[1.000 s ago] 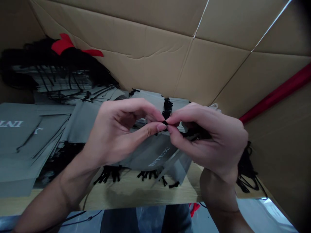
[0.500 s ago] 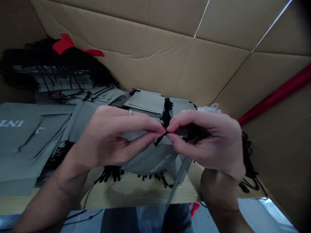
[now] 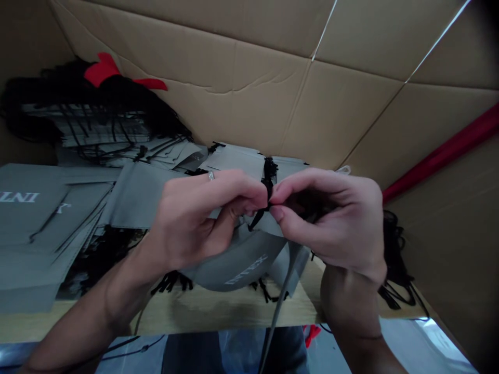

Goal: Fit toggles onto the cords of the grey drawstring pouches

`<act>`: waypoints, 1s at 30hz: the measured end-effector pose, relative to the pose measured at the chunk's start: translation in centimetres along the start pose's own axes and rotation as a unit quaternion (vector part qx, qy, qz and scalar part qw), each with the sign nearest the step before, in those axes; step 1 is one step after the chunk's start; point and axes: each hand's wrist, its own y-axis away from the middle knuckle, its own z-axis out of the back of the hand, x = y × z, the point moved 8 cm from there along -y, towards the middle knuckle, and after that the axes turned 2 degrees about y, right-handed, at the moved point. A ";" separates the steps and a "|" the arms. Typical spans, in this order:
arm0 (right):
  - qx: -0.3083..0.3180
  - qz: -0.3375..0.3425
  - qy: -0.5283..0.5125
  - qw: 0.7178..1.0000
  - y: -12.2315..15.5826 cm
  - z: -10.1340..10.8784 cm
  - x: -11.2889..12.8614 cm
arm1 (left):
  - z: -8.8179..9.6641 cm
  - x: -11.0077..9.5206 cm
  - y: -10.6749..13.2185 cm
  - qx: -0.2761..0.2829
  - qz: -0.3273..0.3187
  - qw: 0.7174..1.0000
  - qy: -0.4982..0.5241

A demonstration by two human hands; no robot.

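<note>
Cord (image 3: 256, 219) was pinched by the left hand (image 3: 195, 215) and the right hand (image 3: 331, 223), fingertips close together, above a bag (image 3: 239, 267).

Single head-worn view. Looks forward and steeply down, fairly close over the surface (image 3: 230, 314); cardboard wall (image 3: 249, 67) across top, wearer's legs (image 3: 191, 353) at bottom edge.

Gry bag (image 3: 230, 259), blk cord (image 3: 256, 219)

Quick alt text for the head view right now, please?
The right hand pinches a black cord, the left hand curled right by it, over a grey printed bag. More grey bags lie on the pale table, before a cardboard wall.
</note>
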 end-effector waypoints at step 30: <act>-0.046 0.015 0.070 0.996 0.3 -0.1 0.8 | -0.3 0.2 0.3 -0.045 -0.052 0.997 -0.026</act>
